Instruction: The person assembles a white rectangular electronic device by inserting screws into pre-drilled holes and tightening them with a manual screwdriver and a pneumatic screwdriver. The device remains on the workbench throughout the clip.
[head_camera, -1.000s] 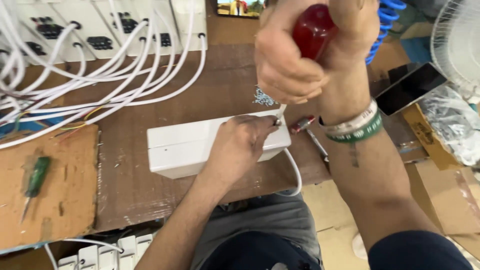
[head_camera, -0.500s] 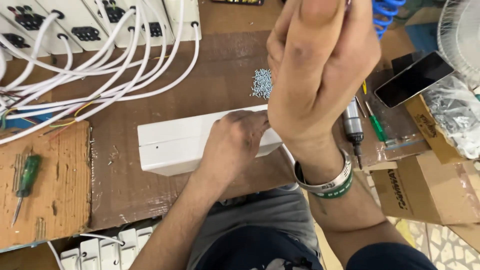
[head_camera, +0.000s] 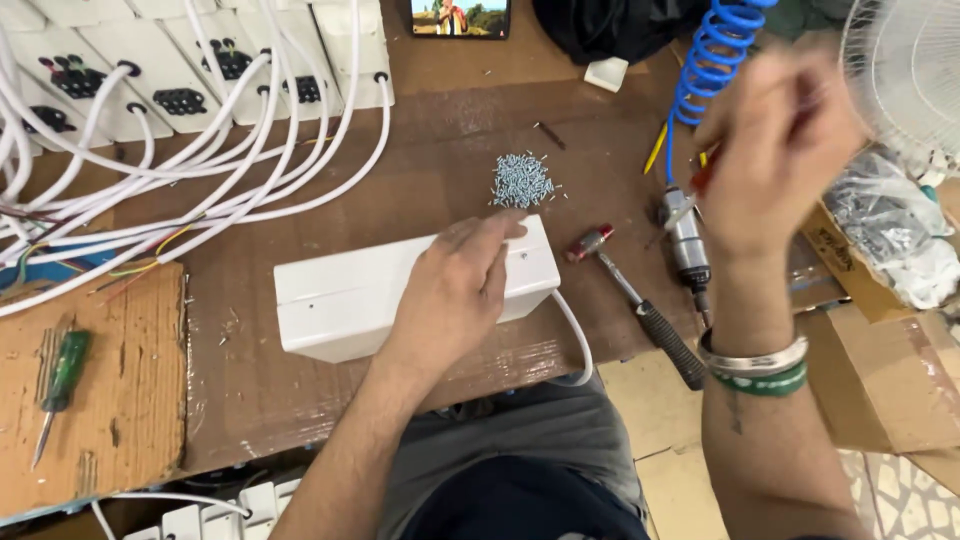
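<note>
The left hand (head_camera: 455, 290) lies flat on the white plastic box (head_camera: 340, 300), palm down, with the fingers together and stretched toward the far right corner of the box; it presses on the top and does not grip anything. The box rests on the brown wooden table (head_camera: 430, 180), near the front edge, and a white cable (head_camera: 578, 345) leaves its right end. Just beyond the fingertips there is a small pile of silver screws (head_camera: 521, 180); it does not touch the hand. The right hand (head_camera: 775, 150) is raised above the table at the right and is blurred; the fingers seem curled, but I cannot tell if they close on something. Under it lies a pneumatic screwdriver (head_camera: 687, 240) with a blue coiled hose (head_camera: 712, 55); beside it lies a small hammer (head_camera: 635, 305) with a red head. A green screwdriver (head_camera: 62, 375) lies well apart on the left.
</note>
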